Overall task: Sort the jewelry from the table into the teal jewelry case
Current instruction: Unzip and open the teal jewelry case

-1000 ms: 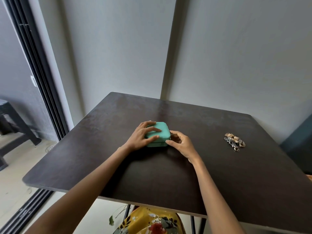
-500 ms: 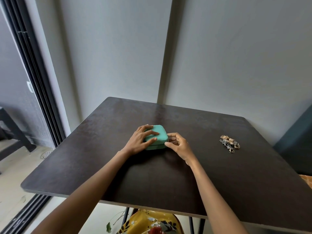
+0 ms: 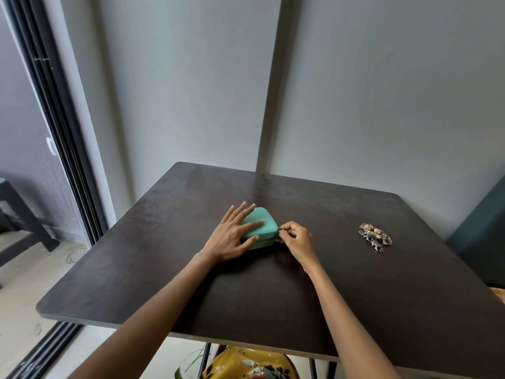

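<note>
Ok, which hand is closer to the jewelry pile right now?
Right. The right hand pinches at the teal case's right corner, on the side facing the jewelry pile; the left hand lies flat atop the case, farther away.

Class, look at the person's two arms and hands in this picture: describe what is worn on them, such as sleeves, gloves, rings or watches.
Nothing shows on either: the left hand and right hand are gloveless, both forearms sleeveless, wrists without watch or bracelet.

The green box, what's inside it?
You can't see inside. The box is closed, with the left hand flat on its lid and the right hand pinching at its side edge. The jewelry lies outside, in a pile on the table.
</note>
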`<state>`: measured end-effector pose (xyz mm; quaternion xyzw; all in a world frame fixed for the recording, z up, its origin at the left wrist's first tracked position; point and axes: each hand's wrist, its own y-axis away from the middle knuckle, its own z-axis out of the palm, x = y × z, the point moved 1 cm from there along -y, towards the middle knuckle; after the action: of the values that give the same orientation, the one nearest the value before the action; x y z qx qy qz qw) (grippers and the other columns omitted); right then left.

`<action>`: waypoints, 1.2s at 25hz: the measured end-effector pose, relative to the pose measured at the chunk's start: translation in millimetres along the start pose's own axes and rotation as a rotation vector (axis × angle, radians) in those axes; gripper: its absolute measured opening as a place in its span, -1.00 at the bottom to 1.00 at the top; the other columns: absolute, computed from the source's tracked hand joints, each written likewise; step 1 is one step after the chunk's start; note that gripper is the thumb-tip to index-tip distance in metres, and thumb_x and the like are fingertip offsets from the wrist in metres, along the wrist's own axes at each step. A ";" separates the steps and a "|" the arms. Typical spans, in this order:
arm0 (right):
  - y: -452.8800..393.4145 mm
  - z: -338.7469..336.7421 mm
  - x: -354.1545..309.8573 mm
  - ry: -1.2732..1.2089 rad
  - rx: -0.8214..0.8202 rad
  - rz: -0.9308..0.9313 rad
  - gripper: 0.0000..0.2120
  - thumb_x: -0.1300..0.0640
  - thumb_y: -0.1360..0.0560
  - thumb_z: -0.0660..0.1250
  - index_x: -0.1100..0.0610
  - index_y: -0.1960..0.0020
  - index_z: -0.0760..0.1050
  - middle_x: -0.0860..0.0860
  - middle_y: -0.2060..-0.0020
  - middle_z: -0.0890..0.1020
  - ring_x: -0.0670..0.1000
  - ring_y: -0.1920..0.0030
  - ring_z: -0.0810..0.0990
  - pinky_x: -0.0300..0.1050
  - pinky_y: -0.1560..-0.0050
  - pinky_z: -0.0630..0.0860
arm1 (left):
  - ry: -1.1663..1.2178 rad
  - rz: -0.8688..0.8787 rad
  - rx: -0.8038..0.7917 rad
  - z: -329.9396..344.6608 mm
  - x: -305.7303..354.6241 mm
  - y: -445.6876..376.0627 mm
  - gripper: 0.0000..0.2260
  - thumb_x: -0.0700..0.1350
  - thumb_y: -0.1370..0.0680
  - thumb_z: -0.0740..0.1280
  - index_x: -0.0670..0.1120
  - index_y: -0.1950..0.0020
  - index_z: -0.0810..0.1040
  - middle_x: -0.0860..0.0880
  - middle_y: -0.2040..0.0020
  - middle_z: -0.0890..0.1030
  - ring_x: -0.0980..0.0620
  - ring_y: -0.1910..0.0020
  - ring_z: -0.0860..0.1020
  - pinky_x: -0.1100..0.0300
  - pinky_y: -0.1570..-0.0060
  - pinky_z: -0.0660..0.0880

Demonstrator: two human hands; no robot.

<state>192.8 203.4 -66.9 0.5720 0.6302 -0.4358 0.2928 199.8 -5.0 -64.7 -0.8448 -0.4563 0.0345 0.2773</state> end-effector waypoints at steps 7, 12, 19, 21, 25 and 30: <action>-7.9 1.6 -2.4 0.111 0.004 -0.004 -0.75 0.07 -0.53 0.26 0.13 0.30 0.47 -0.09 0.47 0.61 -0.10 0.40 0.60 -0.13 0.21 0.50 | 0.025 -0.023 -0.045 2.8 0.1 -0.7 -0.54 0.23 -0.56 -0.02 0.18 -0.43 0.30 0.03 -0.49 0.29 0.03 -0.52 0.12 0.08 -0.52 -0.08; -3.5 -3.2 1.1 0.123 -0.028 -0.033 -0.74 0.05 -0.55 0.26 0.16 0.25 0.50 -0.03 0.39 0.64 -0.10 0.37 0.58 -0.05 0.18 0.52 | -0.011 -0.035 -0.038 4.9 -0.1 -1.3 -0.53 0.23 -0.55 -0.04 0.18 -0.43 0.31 0.04 -0.47 0.31 0.02 -0.49 0.19 0.11 -0.49 -0.03; 35.3 29.9 -12.9 0.210 0.065 -0.032 -0.81 0.08 -0.53 0.28 0.12 0.23 0.42 -0.01 0.30 0.61 0.05 0.24 0.57 -0.09 0.25 0.38 | -0.156 -0.174 0.009 16.1 18.1 -11.8 -0.45 0.25 -0.53 -0.14 0.11 -0.41 0.34 -0.05 -0.41 0.36 -0.09 -0.40 0.29 0.09 -0.42 0.03; 42.3 45.4 -23.9 0.170 0.114 0.026 -0.79 0.08 -0.54 0.26 0.10 0.25 0.39 -0.01 0.28 0.58 0.06 0.22 0.54 -0.13 0.26 0.32 | -0.121 -0.263 -0.026 19.3 24.3 -16.5 -0.35 0.25 -0.48 -0.27 0.10 -0.44 0.27 -0.04 -0.46 0.27 -0.06 -0.45 0.18 0.06 -0.46 -0.04; 40.3 49.1 -25.2 0.036 0.138 0.154 -0.76 0.00 -0.49 0.28 0.05 0.31 0.43 -0.03 0.34 0.59 0.05 0.25 0.57 -0.04 0.23 0.45 | 0.315 -0.311 0.078 13.9 23.6 -16.5 -0.42 0.18 -0.46 -0.12 -0.02 -0.39 0.32 -0.03 -0.42 0.33 0.04 -0.45 0.19 0.05 -0.48 -0.04; 34.9 42.2 -27.4 -0.035 0.217 0.217 -0.77 -0.04 -0.44 0.33 0.09 0.29 0.49 -0.02 0.35 0.64 0.06 0.27 0.60 -0.01 0.20 0.51 | 0.307 -0.193 0.135 5.4 26.6 -3.2 -0.71 -0.08 -0.35 0.20 -0.13 -0.03 0.50 -0.09 -0.33 0.43 -0.08 -0.37 0.34 0.12 -0.36 0.18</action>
<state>226.1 152.0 -69.5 0.6573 0.5086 -0.4773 0.2855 211.2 19.7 -62.4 -0.7718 -0.4843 -0.0912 0.4018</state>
